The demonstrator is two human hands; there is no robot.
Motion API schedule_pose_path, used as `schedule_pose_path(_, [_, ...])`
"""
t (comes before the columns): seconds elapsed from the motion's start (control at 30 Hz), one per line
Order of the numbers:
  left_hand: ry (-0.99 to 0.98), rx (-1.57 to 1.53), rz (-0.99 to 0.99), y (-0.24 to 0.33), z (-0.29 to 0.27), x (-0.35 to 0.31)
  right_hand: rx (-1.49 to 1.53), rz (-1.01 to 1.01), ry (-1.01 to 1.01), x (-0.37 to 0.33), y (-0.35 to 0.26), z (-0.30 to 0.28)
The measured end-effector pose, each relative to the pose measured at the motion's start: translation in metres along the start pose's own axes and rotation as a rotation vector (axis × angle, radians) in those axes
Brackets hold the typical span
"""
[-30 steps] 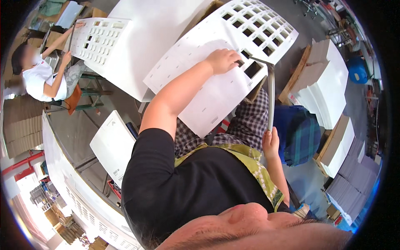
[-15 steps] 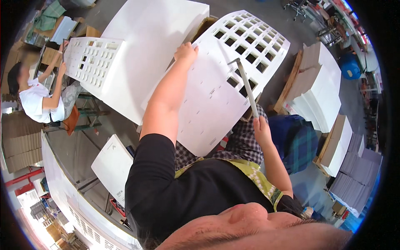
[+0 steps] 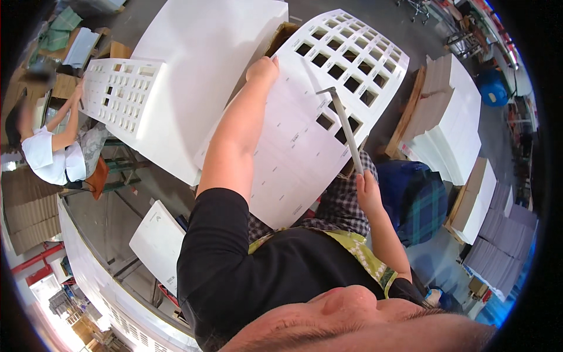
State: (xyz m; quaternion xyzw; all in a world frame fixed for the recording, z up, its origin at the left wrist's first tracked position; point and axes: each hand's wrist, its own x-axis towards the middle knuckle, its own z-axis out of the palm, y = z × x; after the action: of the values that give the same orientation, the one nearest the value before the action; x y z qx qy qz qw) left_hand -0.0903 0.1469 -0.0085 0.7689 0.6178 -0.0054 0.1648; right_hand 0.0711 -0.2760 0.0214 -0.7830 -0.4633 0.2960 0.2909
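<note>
A white board (image 3: 281, 158) lies slanted in front of me, with rows of small printed marks on its near part. Square openings fill the far right part of the perforated white board (image 3: 358, 53). At its upper left edge my left hand (image 3: 263, 69) is closed over the rim, fingertips partly hidden. My right hand (image 3: 368, 192) grips the lower end of a long grey metal bar with a bent head (image 3: 346, 126). The bar's head lies over the board beside the openings. Whether it touches the surface I cannot tell.
A large white sheet stack (image 3: 193, 70) stands at my left. Beyond it, a co-worker (image 3: 58, 141) sits at another perforated board (image 3: 120, 94). Stacked white boards (image 3: 451, 117) rest on wood at the right, near a blue plaid cloth (image 3: 419, 202). A white panel (image 3: 158, 240) leans at lower left.
My right hand and the bar have shifted slightly toward me, and the board's near corner sits a little lower. My left hand stays at the rim. The co-worker's hands have come down.
</note>
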Motion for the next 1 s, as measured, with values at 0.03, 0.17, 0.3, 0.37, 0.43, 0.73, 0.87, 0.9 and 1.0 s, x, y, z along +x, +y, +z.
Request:
schedule_pose_path(0.03, [-0.008, -0.007, -0.005, 0.002, -0.003, -0.002, -0.008, 0.000, -0.003, 0.000, 0.000, -0.001])
schedule_pose_path(0.17, [-0.022, -0.016, -0.044, 0.006, -0.007, -0.009, 0.036, 0.003, 0.002, 0.000, -0.015, -0.009])
schedule_pose_path(0.3, [-0.008, -0.028, -0.062, 0.005, -0.005, -0.010, 0.174, -0.102, 0.071, -0.001, -0.033, -0.025])
schedule_pose_path(0.37, [-0.033, -0.055, -0.057, 0.005, -0.010, -0.014, 0.225, -0.213, 0.111, -0.004, -0.029, -0.024])
schedule_pose_path(0.43, [-0.041, -0.072, -0.055, 0.005, -0.011, -0.015, 0.092, -0.184, 0.089, -0.005, -0.015, -0.014])
schedule_pose_path(0.73, [-0.019, -0.086, -0.038, -0.001, -0.007, -0.014, 0.412, 0.037, 0.063, -0.011, -0.032, -0.011])
schedule_pose_path(0.87, [-0.009, -0.086, -0.061, 0.001, -0.005, -0.014, 0.692, -0.435, 0.262, -0.017, -0.036, -0.010])
schedule_pose_path(0.9, [-0.003, -0.086, -0.063, 0.004, -0.005, -0.014, 1.053, 0.117, 0.394, -0.017, -0.007, 0.005])
schedule_pose_path(1.0, [-0.005, -0.086, -0.059, 0.001, -0.002, -0.012, -0.200, -0.036, 0.003, -0.004, -0.009, 0.003])
